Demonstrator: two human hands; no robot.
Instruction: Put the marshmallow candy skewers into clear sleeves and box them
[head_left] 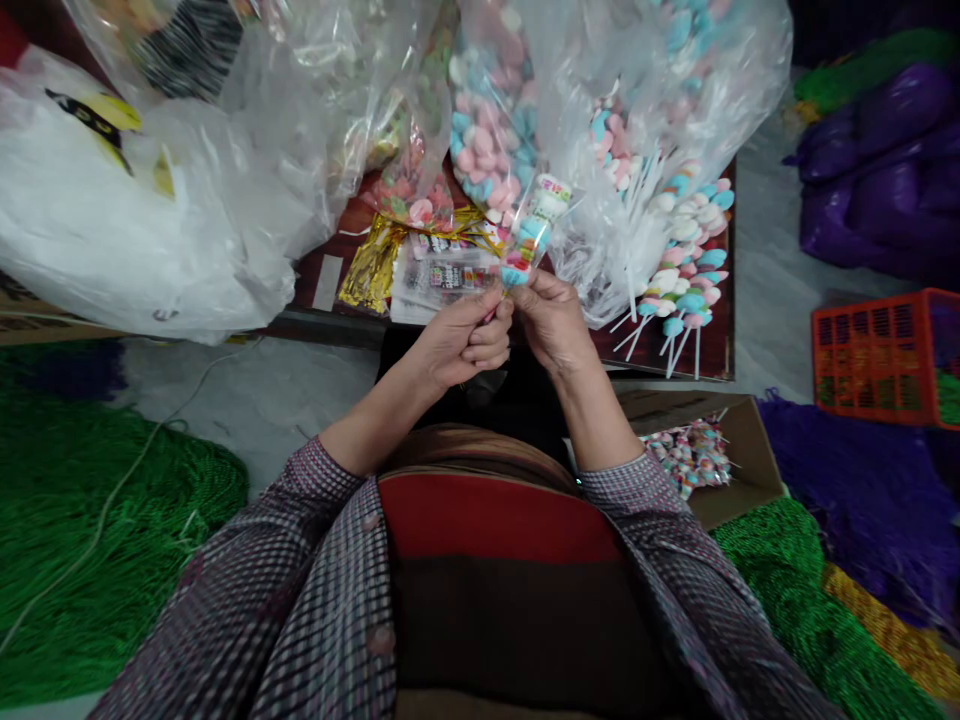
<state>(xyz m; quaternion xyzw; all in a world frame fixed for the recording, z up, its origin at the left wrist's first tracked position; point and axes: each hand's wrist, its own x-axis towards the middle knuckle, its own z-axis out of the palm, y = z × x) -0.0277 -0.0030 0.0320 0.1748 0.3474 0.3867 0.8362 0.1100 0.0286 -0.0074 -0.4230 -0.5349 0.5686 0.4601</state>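
Note:
A candy skewer [534,232] in a printed clear wrapper points up and away from me, over the table's front edge. My left hand [474,335] is closed at its lower end, the fingers curled in. From the other side, my right hand [553,318] pinches the same lower end between thumb and fingers. Whatever lies between the fingertips is too small to make out. Just beyond my left hand lie flat printed clear bags [450,277], with a bundle of gold twist ties [369,268] beside them.
Bare candy skewers [690,262] on white sticks lie at the table's right. Behind stand clear bags of pink, blue and white candies [487,130]. A big white plastic bag [142,220] covers the left. Below right are a cardboard box [761,455] of wrapped skewers and an orange crate [862,355].

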